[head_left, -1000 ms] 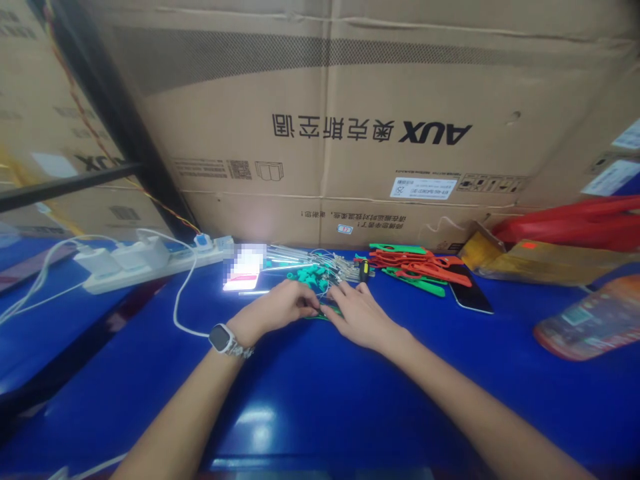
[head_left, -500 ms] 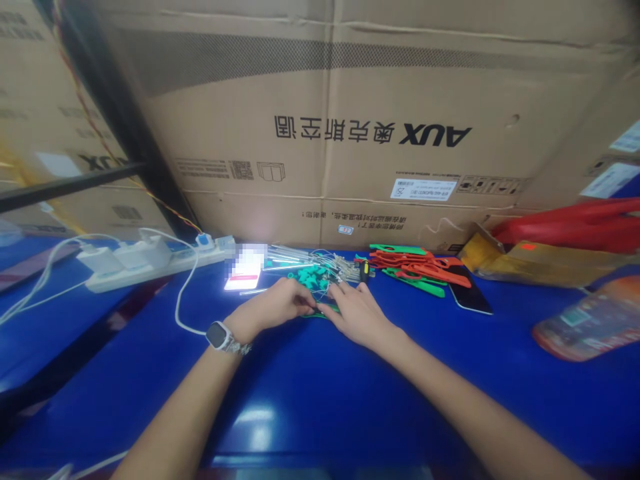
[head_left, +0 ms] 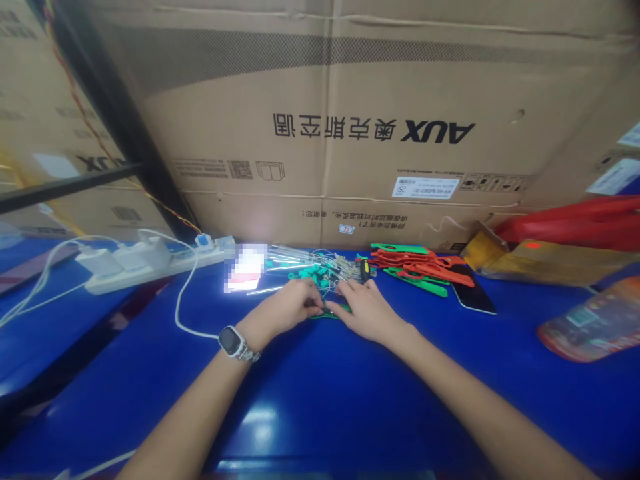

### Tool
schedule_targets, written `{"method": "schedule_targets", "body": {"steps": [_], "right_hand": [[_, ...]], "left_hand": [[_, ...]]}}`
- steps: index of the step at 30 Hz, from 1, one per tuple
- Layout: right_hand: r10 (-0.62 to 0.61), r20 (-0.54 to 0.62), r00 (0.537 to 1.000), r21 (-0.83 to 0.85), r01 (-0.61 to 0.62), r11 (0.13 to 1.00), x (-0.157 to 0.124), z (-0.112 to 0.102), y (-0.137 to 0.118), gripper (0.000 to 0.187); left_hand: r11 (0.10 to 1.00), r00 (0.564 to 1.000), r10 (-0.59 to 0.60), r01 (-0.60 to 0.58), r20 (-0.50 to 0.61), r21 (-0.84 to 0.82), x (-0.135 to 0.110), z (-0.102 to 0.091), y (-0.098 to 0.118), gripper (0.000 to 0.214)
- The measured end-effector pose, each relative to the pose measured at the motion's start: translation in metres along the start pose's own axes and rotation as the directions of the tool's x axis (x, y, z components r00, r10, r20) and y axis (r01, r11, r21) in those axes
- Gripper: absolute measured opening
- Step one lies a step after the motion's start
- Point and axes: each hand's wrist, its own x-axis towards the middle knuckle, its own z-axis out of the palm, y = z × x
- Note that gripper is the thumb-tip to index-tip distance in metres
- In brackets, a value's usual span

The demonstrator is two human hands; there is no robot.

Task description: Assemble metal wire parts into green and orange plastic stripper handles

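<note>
Left hand [head_left: 290, 307] fingers curled close together and right hand [head_left: 373, 310] loosely bent, thumb out, we meet at a green piece [head_left: 325, 317]; whether either grips it, we cannot tell. It lies between our fingertips, about equally near both, long axis side to side, toward the table's [head_left: 320, 400] far edge. Beyond sit green caps [head_left: 310, 273]; rightward, orange pieces [head_left: 425, 263]. Behind, an upside-down carton [head_left: 250, 80] reads "AUX 奥克斯空调," its label [head_left: 425, 188] "25."
</note>
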Motion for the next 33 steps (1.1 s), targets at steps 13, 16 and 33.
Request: {"method": "schedule_targets", "body": {"steps": [13, 16, 33], "right_hand": [[0.033, 0.007, 0.999, -0.002, -0.033, 0.999, -0.001, 0.0, -0.004, 0.047], [0.034, 0.022, 0.999, -0.007, -0.034, 0.999, -0.001, -0.001, -0.004, 0.046], [-0.024, 0.05, 0.998, -0.071, 0.028, 0.997, -0.004, -0.001, -0.003, 0.041]], "left_hand": [[0.998, 1.0, 0.013, -0.015, 0.028, 0.062, -0.003, -0.004, 0.008, 0.013], [0.997, 1.0, 0.021, -0.023, 0.019, 0.072, -0.002, -0.002, 0.008, 0.014], [0.999, 0.998, -0.014, 0.012, 0.064, 0.043, -0.005, -0.009, 0.011, 0.015]]}}
